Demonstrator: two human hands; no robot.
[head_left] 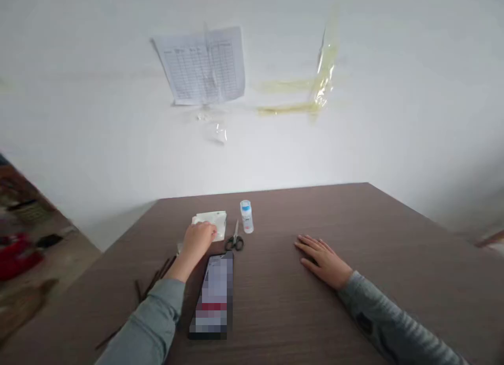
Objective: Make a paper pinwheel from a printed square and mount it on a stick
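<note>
My left hand lies curled on the near edge of a white folded packet, and its fingers cover part of it. I cannot tell whether it grips the packet. Just right of that hand lie black-handled scissors, with a small white bottle with a blue band standing behind them. Below my left wrist is a flat dark rectangular object, its face blurred. Several thin dark sticks lie left of my forearm. My right hand rests flat on the bare table, fingers slightly spread, touching nothing else.
The brown wood-grain table stands against a white wall, with its far edge behind the bottle. A printed grid sheet and yellowed tape strips are stuck to the wall. Red and dark items lie on the floor at left.
</note>
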